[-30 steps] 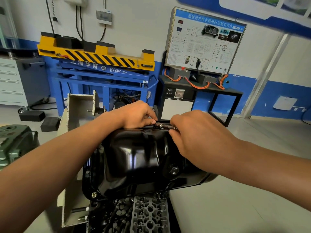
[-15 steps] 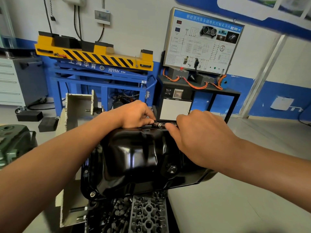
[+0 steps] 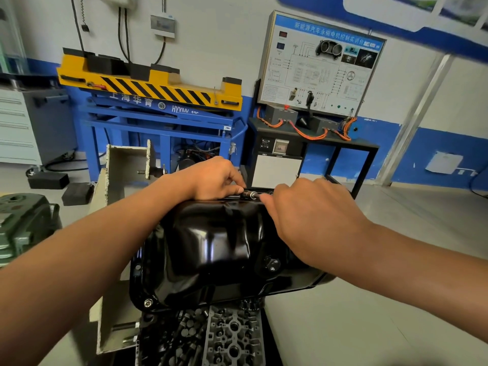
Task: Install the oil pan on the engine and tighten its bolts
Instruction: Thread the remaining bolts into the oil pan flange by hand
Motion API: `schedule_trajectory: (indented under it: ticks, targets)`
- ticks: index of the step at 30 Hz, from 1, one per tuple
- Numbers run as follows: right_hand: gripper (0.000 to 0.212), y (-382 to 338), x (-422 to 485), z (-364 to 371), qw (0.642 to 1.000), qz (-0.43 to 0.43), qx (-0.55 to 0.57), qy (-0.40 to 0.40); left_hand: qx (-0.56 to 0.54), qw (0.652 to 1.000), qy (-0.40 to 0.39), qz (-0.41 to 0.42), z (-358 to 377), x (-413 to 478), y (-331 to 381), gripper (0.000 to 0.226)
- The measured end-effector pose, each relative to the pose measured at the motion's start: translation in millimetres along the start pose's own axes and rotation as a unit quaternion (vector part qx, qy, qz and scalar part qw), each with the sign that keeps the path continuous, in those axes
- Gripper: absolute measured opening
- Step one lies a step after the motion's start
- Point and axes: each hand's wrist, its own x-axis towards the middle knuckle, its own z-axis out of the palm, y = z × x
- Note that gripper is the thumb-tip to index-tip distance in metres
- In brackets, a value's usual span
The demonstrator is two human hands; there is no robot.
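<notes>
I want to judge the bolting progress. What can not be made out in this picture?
Metal tool: head view; left hand and right hand grip it and cover both ends, so its type is unclear.
Oil pan far flange and its bolts: hidden behind both hands.
Engine: cut off by the bottom edge.

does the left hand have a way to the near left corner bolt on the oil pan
Probably yes: the bolt sits uncovered on the oil pan flange, nothing over it. The left hand must first release the metal tool it pinches at the far edge.
</notes>
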Motion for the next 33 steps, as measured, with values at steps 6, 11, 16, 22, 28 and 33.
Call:
schedule_trajectory:
  ticks: [6, 11, 16, 22, 28, 33]
  targets:
    - [0.028, 8, -4, 10, 0.998, 0.009, -0.053, -0.035, 0.002, 1.000, 0.000, -0.011, 0, 0, 0, 0.015]
    - [0.024, 5, -2, 12, 0.997, 0.004, -0.074, -0.017, -0.012, 0.999, 0.039, -0.018, -3, -7, 1, 0.023]
    - [0.045, -2, 10, 2, 0.996, -0.026, -0.086, 0.001, -0.114, 0.993, 0.034, 0.011, -13, -10, 23, 0.025]
    - [0.063, 13, 25, 4, 0.995, 0.019, -0.099, 0.021, -0.082, 0.992, -0.041, 0.088, -30, -11, 51, 0.056]
    - [0.044, 20, 25, 6, 0.998, 0.034, -0.056, 0.014, 0.009, 0.992, 0.048, 0.113, -26, -9, 57, 0.032]
    - [0.025, 22, 24, -2, 0.994, -0.008, -0.079, -0.070, 0.060, 0.989, 0.039, 0.128, -25, -8, 58, 0.055]
